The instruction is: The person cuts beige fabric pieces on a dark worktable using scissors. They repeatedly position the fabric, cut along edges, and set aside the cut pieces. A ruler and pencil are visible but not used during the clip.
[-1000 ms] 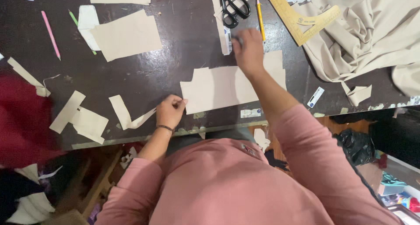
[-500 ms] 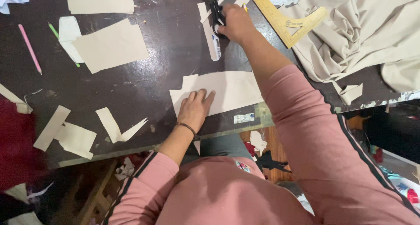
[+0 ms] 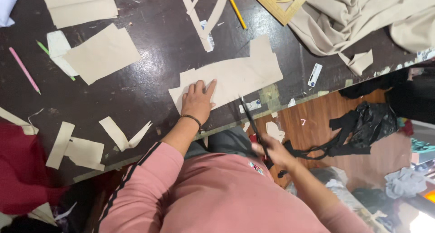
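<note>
left hand (image 3: pixel 197 101) lies open and flat on the beige fabric piece (image 3: pixel 235 75), whose long axis runs along the counter (image 3: pixel 154 47) edge; right hand (image 3: pixel 272 152) grips black scissors (image 3: pixel 250 120), tips toward it; small white label (image 3: pixel 314 75) lies right.

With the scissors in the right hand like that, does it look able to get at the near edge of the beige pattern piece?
Probably yes. The right hand holds the scissors with the blades pointing up at the beige pattern piece, whose near edge looks bare. The left hand presses it further left, out of the way.
</note>
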